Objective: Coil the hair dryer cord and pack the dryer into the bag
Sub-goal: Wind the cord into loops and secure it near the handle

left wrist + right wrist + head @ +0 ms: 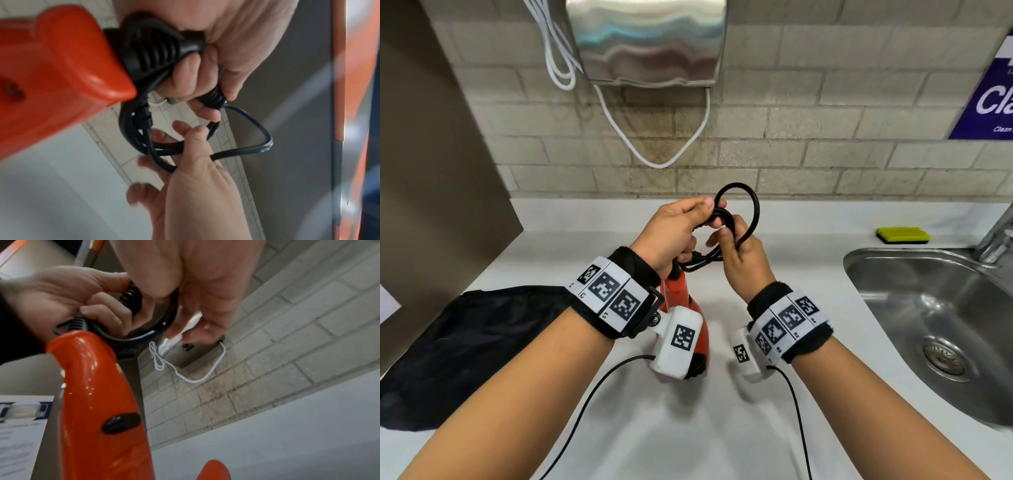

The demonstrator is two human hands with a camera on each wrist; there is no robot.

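The fingers of the left hand (669, 233) are curling around gathered loops of the thin black rubber-sheathed power cord (751, 212), with the ribbed black strain relief of the cord pressing into the palm in the left wrist view (156, 48). The fingers of the right hand (741, 253) are closing on the same bundle from the other side, thumb and forefinger pinching one strand where a free loop is arching up and away above both hands. In the left wrist view the right hand (195, 186) is reaching in from below, its fingers (197, 136) threading among several overlapping turns of cord (257, 129).

The glossy orange plastic hair dryer (681, 294) is hanging handle-up beneath the left hand, raised over the white countertop (722, 428); whether its lower end is touching the surface cannot be told. The right wrist view is showing the orange handle (96, 386) with a black oval switch (121, 422) on it.

The soft black fabric bag (465, 349) is lying on the countertop to the left, under the left forearm, apart from the dryer. A stainless steel sink basin (935, 325) is sitting to the right, with a yellow-green sponge (903, 234) on the ledge behind it. A brushed metal hand dryer (647, 41) is hanging on the grey brick-tiled wall (825, 120), white cables (654, 150) drooping below it
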